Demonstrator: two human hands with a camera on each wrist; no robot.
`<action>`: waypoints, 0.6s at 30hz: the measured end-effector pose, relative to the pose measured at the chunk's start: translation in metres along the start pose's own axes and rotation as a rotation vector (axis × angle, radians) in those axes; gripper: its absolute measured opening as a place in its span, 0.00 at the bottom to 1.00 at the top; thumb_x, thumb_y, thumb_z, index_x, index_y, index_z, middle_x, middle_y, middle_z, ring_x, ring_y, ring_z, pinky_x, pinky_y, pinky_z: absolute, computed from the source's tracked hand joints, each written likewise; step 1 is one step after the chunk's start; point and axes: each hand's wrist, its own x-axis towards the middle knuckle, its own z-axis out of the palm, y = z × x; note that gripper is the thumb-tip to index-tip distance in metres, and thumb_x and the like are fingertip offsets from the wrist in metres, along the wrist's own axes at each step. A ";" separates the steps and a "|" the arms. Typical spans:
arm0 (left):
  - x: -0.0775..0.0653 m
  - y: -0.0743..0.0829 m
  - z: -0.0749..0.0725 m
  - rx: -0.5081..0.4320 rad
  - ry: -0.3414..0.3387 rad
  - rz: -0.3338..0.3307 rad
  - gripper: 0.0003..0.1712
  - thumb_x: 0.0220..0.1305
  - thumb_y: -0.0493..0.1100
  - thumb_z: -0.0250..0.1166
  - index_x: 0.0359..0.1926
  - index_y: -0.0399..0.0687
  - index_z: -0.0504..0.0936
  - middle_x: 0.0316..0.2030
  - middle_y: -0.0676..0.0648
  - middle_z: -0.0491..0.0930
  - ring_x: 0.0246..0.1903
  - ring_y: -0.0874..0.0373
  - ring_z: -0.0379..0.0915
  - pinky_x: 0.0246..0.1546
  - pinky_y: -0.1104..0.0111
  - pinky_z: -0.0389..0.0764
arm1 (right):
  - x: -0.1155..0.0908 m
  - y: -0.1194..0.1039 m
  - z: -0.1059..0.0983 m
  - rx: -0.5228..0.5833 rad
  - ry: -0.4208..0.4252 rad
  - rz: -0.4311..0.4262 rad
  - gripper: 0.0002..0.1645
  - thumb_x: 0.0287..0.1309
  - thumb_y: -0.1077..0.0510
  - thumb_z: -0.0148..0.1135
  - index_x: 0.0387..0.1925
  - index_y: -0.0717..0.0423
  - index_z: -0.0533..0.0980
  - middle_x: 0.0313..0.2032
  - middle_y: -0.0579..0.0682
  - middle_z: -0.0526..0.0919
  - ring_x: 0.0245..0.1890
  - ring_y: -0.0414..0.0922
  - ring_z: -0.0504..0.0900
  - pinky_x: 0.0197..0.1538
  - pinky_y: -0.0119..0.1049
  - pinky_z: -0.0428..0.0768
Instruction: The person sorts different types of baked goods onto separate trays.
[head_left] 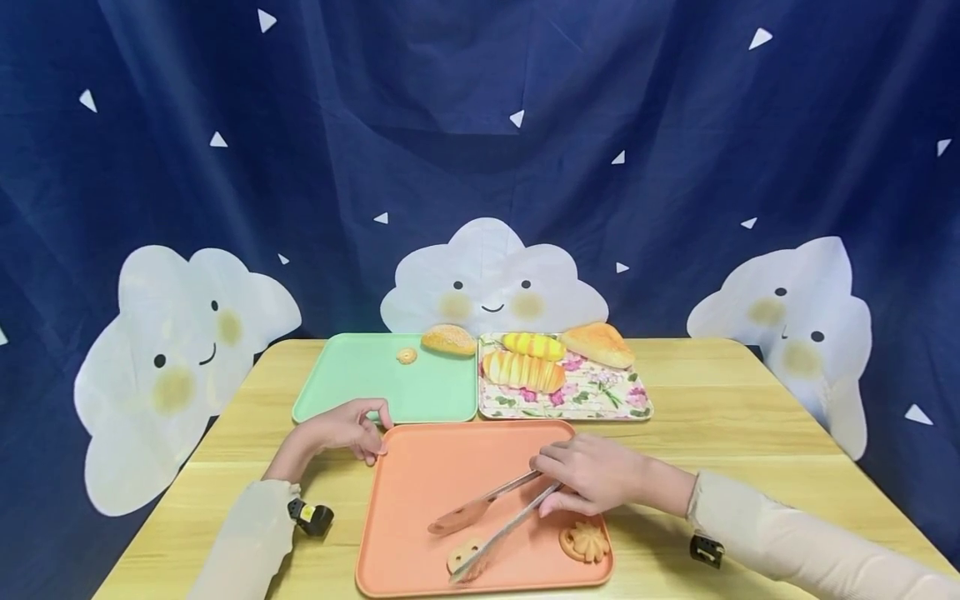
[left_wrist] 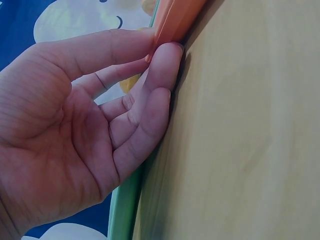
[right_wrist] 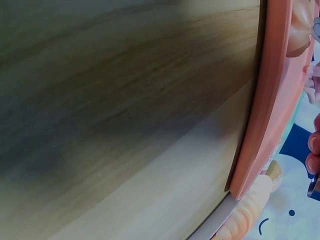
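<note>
My left hand [head_left: 345,429] pinches the far left corner of the orange tray [head_left: 450,450]; in the left wrist view its thumb and fingers [left_wrist: 162,65] meet at the rim. Over the tray's right half, my right hand [head_left: 588,475] grips a pair of metal tongs [head_left: 507,530] with the arms spread apart. One tip overlaps a round cookie with holes [head_left: 461,552] near the front edge; the other tip is over bare tray. Beside the right hand, a flower-shaped cookie [head_left: 590,540] overlaps a round cookie [head_left: 567,546] at the near right corner.
Behind, a green tray [head_left: 360,383] holds a small round cookie [head_left: 406,356] and a bun [head_left: 448,339]. A floral tray [head_left: 600,400] next to it carries a striped bread roll [head_left: 523,372], a yellow bread [head_left: 534,345] and a triangular bread [head_left: 598,343]. Wooden table [head_left: 720,417] surrounds the trays.
</note>
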 end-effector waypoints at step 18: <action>0.002 -0.005 -0.001 -0.010 -0.014 0.002 0.15 0.60 0.31 0.67 0.43 0.32 0.70 0.24 0.46 0.86 0.25 0.55 0.84 0.28 0.68 0.79 | 0.004 -0.002 0.003 -0.110 0.049 -0.017 0.28 0.75 0.35 0.45 0.46 0.53 0.76 0.26 0.37 0.72 0.22 0.31 0.68 0.26 0.20 0.63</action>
